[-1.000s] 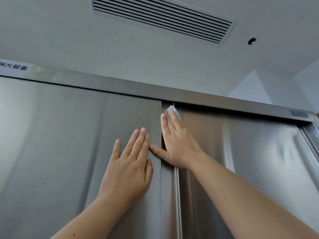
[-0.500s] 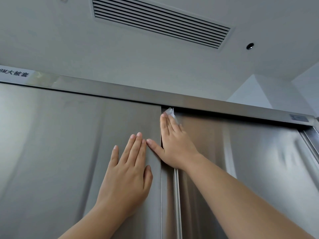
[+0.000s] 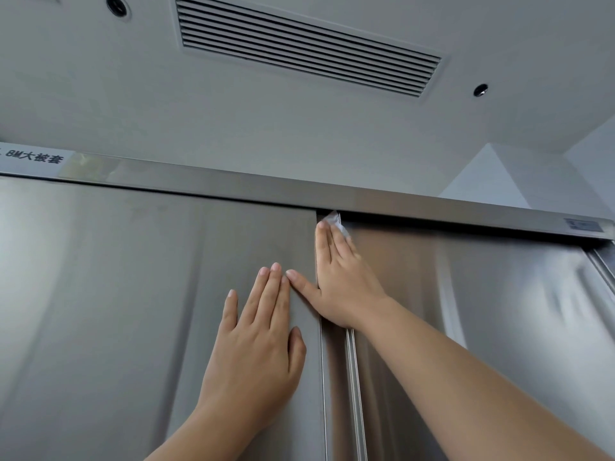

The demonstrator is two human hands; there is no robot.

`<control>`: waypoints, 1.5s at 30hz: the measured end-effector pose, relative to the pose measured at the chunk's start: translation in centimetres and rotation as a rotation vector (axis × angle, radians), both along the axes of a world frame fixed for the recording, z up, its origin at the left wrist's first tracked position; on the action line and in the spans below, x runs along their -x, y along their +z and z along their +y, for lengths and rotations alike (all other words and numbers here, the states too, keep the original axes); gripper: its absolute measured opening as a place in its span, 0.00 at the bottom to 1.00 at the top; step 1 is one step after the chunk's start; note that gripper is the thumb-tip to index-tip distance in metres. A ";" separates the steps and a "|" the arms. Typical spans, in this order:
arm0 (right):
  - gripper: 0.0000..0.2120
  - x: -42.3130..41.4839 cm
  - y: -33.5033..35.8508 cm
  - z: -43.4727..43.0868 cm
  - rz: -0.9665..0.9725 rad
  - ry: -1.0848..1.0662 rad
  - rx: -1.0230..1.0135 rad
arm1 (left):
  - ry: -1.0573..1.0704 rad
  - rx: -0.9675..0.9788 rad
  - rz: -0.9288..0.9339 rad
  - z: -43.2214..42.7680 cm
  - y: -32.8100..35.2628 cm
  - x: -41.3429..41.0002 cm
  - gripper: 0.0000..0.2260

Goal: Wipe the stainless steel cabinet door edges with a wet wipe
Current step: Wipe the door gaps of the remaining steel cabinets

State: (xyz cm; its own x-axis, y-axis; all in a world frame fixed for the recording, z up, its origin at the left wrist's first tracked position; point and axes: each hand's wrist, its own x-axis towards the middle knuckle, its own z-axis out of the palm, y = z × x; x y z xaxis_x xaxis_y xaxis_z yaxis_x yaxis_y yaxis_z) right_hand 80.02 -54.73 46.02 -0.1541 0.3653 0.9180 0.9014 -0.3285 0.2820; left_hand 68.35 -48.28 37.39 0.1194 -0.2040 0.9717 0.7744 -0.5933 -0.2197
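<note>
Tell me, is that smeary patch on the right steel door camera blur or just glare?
Head view: the left hand and right hand look crisp, so focus seems fine; the streaks on the right door are likely soft reflections in the steel. Head view: lighting is even, with no hard shadows.

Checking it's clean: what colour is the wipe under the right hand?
White; the wipe shows past the fingertips of the right hand, in the head view.
</note>
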 end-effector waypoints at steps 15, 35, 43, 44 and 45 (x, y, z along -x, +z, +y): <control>0.37 0.3 -0.1 0.1 0.076 0.062 0.010 | -0.006 -0.010 -0.003 -0.2 0.0 0.0 0.26; 0.36 -0.5 -1.8 0.8 0.038 0.077 -0.068 | -0.007 0.003 0.008 -0.1 0.1 -0.1 0.26; 0.36 0.1 0.7 0.9 0.069 0.063 -0.080 | 0.001 0.015 0.010 -0.2 0.0 0.0 0.26; 0.36 0.1 0.8 1.0 0.073 0.063 -0.084 | 0.004 0.013 0.011 -0.2 0.0 0.0 0.26; 0.36 0.1 0.7 1.0 0.075 0.064 -0.088 | 0.007 0.011 0.013 -0.2 0.0 0.0 0.26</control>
State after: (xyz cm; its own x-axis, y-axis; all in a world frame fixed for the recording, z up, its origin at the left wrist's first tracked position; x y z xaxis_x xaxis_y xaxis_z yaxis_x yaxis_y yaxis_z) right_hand 79.92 -53.68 46.71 -0.1038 0.2746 0.9559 0.9388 -0.2904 0.1854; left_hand 68.31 -48.49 37.38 0.1333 -0.1927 0.9722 0.7755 -0.5906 -0.2234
